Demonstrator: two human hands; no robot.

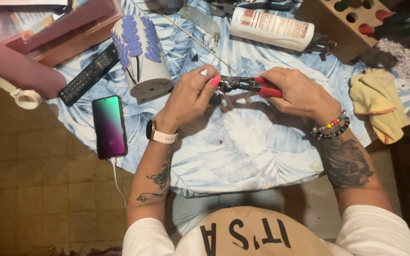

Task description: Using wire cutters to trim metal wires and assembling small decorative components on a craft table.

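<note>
Your right hand (300, 92) is closing its grip around the red handles of the pliers (247, 85), holding them just above the desk (243, 151). Your left hand (193, 95) is pinching at the plier nose, fingers closed, possibly on a small piece; too tiny to tell. A phone (109, 126) is lying left, a yellow cloth (378, 102) right.
</note>
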